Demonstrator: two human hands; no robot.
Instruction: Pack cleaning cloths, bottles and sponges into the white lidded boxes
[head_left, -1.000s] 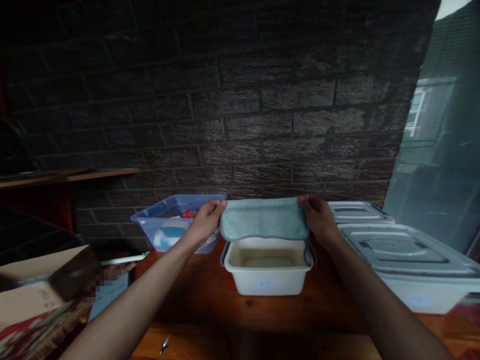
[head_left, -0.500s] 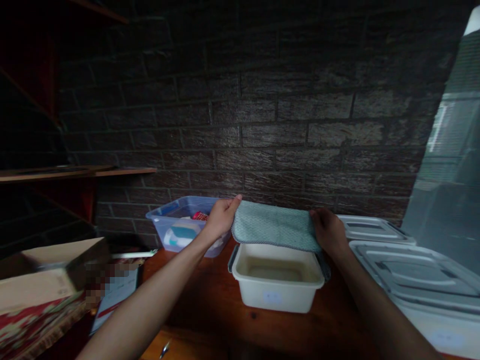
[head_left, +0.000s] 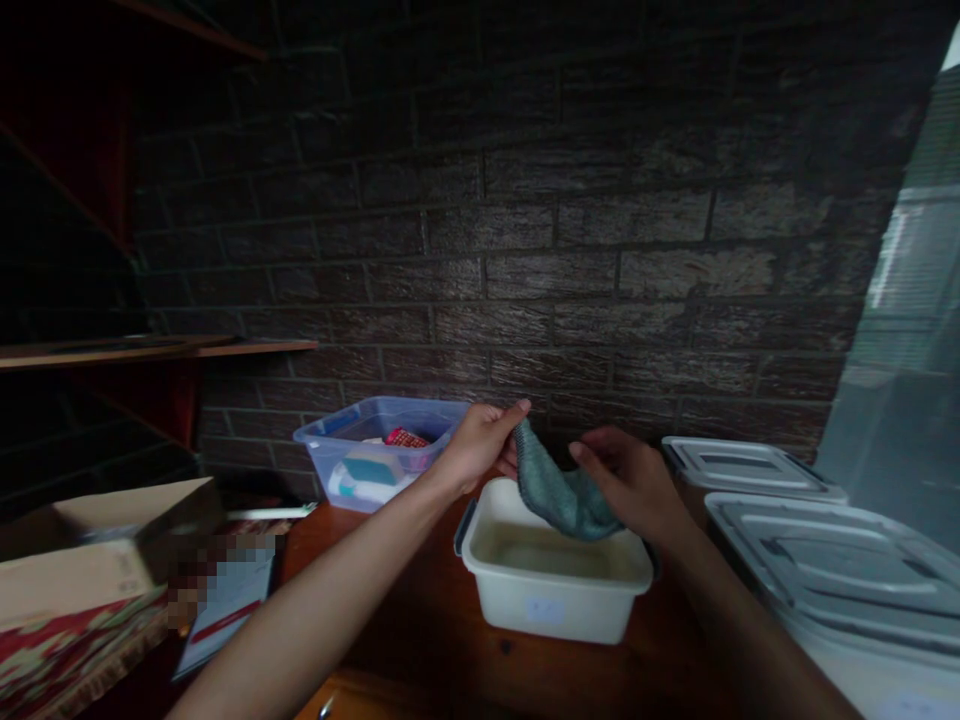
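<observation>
A grey-green cleaning cloth (head_left: 559, 495) with a dark stitched edge sags, folded, between my two hands above a white plastic tub (head_left: 555, 600). My left hand (head_left: 484, 440) pinches one end of the cloth between thumb and fingers, over the tub's back left corner. My right hand (head_left: 637, 480) is curled at the cloth's other end, above the tub's right side; its lower fingers are hidden behind the hand. The tub stands without a lid on the brown wooden surface (head_left: 420, 590), and shallow liquid seems to lie in it.
Behind my left forearm is a translucent blue bin (head_left: 322, 455) with a white-and-blue item and a red patterned packet. Grey-lidded boxes (head_left: 832, 560) line the right. At left are an open cardboard box (head_left: 75, 570) and a clipboard-like sheet (head_left: 232, 600). A dark brick wall (head_left: 525, 250) stands behind.
The cloth was stretched flat between both hands behind the tub; now it is folded and drooping over it. My hands have drawn closer together, the left moving right and the right slightly left.
</observation>
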